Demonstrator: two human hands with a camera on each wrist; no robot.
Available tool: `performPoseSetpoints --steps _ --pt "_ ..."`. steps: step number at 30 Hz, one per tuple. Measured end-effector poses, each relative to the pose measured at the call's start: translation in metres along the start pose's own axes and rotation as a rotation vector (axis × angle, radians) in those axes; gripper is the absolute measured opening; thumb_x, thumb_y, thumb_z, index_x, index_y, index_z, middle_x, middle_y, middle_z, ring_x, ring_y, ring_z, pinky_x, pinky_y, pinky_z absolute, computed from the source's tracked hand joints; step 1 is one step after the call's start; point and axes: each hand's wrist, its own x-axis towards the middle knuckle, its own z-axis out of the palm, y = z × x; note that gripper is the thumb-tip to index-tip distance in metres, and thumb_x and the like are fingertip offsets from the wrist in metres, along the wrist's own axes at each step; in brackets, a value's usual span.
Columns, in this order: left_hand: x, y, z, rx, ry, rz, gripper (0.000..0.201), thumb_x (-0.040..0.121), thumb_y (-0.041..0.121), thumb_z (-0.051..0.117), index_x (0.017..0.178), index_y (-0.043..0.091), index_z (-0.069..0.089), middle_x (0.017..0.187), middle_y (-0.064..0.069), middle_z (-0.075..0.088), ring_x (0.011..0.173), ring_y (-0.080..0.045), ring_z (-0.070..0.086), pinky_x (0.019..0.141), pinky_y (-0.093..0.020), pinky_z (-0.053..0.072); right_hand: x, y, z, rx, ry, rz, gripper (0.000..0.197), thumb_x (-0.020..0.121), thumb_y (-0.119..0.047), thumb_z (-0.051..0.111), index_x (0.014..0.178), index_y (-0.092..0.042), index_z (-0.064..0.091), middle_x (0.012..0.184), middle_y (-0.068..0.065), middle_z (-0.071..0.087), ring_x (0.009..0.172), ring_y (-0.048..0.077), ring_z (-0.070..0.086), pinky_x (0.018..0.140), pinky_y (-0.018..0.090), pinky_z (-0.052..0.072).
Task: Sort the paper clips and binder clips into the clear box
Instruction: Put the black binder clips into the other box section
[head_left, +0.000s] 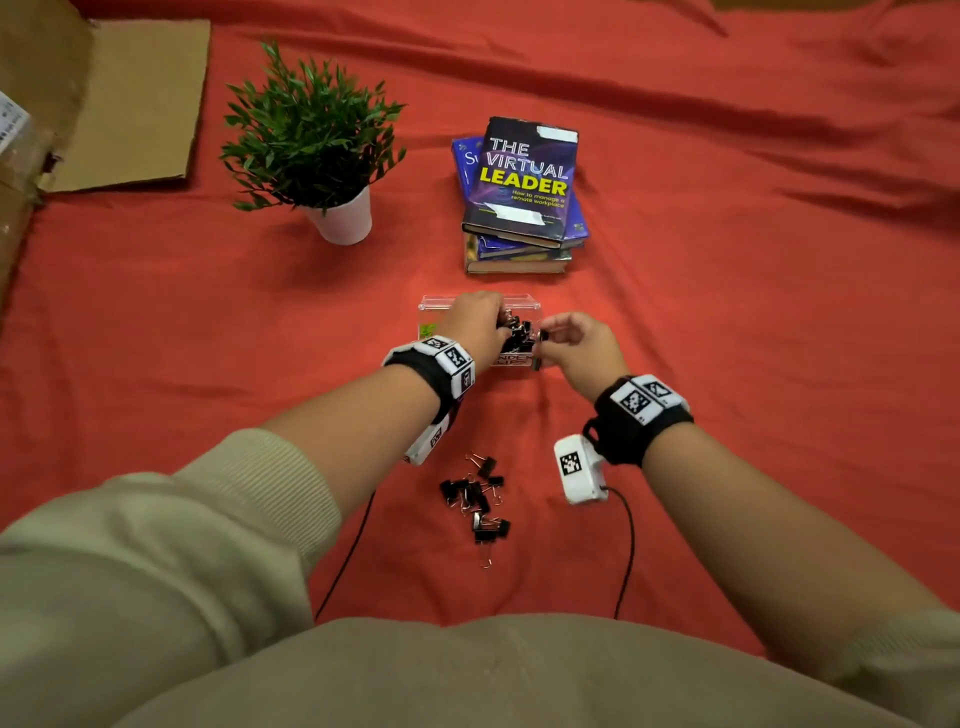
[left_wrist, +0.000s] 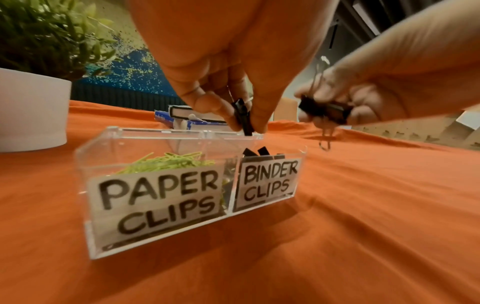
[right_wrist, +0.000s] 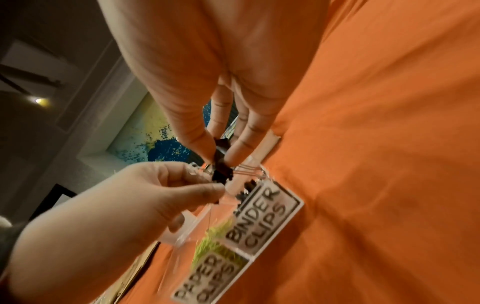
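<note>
The clear box (head_left: 431, 307) (left_wrist: 155, 139) (right_wrist: 187, 230) stands on the orange cloth with two compartments. The left one, labelled PAPER CLIPS, holds green paper clips (left_wrist: 168, 161). The right one, labelled BINDER CLIPS, holds black binder clips (left_wrist: 259, 153). My left hand (head_left: 480, 322) (left_wrist: 244, 121) hangs over the right compartment and pinches a black binder clip (left_wrist: 244, 117). My right hand (head_left: 576, 345) (right_wrist: 221, 156) is just right of the box and pinches another black binder clip (right_wrist: 222, 164) (left_wrist: 324, 112). A pile of several black binder clips (head_left: 478, 501) lies on the cloth near me.
A potted plant (head_left: 317, 150) in a white pot stands at the back left. A stack of books (head_left: 524, 197) lies right behind the box. Flat cardboard (head_left: 135, 104) covers the far left corner. Two cables (head_left: 626, 551) run along the cloth by my arms.
</note>
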Motion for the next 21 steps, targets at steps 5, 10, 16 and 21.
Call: performPoseSetpoints --steps 5,10,16,21 --pt "0.015 0.000 0.015 0.093 -0.042 -0.024 0.028 0.086 0.018 0.065 0.108 0.003 0.059 0.114 -0.016 0.060 0.108 -0.033 0.055 0.091 -0.041 0.048 0.030 -0.015 -0.007 -0.090 0.002 -0.056 0.031 0.074 0.008 0.066 0.079 -0.021 0.057 0.070 0.002 0.059 0.066 0.022 0.059 0.073 0.043 0.054" --pt "0.007 -0.007 0.024 0.187 -0.041 0.059 0.021 0.089 0.006 0.053 0.107 0.001 0.063 0.110 -0.016 0.056 0.111 -0.034 0.051 0.088 -0.043 0.046 0.043 -0.018 0.009 -0.290 -0.057 -0.105 0.024 0.075 0.001 0.066 0.093 -0.013 0.061 0.072 0.000 0.058 0.064 0.016 0.055 0.071 0.036 0.051" --pt "-0.025 -0.010 0.013 0.101 0.049 0.053 0.025 0.090 0.015 0.049 0.107 0.004 0.064 0.112 -0.013 0.052 0.113 -0.030 0.046 0.094 -0.040 0.042 0.041 -0.007 0.022 -0.939 -0.228 -0.353 0.030 0.083 -0.001 0.053 0.111 -0.003 0.063 0.114 0.018 0.061 0.108 0.034 0.052 0.093 0.033 0.037" --pt "-0.073 -0.030 0.013 -0.010 -0.111 0.061 0.018 0.089 0.017 0.053 0.098 0.011 0.066 0.104 -0.010 0.056 0.100 -0.026 0.056 0.084 -0.034 0.045 0.027 0.004 0.027 -1.027 -0.095 -0.530 0.030 0.081 0.005 0.047 0.103 0.000 0.066 0.112 0.020 0.050 0.103 0.035 0.044 0.094 0.043 0.041"
